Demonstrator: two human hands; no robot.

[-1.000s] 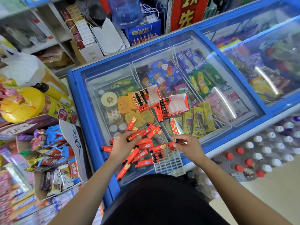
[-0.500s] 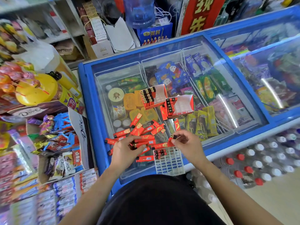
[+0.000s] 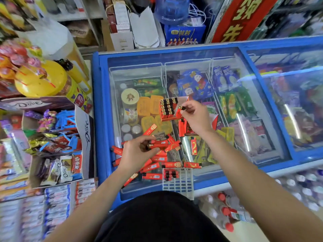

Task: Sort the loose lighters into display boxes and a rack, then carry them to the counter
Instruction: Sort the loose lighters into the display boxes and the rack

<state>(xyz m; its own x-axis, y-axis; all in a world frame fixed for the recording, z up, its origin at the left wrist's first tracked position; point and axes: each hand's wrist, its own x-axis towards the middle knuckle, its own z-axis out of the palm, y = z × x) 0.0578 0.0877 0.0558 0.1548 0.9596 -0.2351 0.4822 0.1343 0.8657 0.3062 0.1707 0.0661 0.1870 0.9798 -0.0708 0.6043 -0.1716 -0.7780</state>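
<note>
Two grips are at work over the freezer lid. Your right grip is raised beside the far box, with thumb and forefinger pinching one red lighter near its black top. That lighter is at the box's right edge, and whether it touches the box cannot be told. Rows of black-topped lighters stand packed in the left part of the box.

A second box lies under your right wrist, mostly hidden, so its contents cannot be judged. Two more lighters sit just below your right grip, against that box.

Your left grip is over the pile, its fingers curled round a second lighter held roughly level. The pile lies on the near left part of the lid, red lighters at all angles and some overlapping. A stray lighter lies apart, to the right of the pile.

The white rack rests at the lid's near edge, touching the pile. A few lighters stand in its far left corner.

A sweet carton stands left of the freezer. Red-capped bottles are on the floor to your right.
</note>
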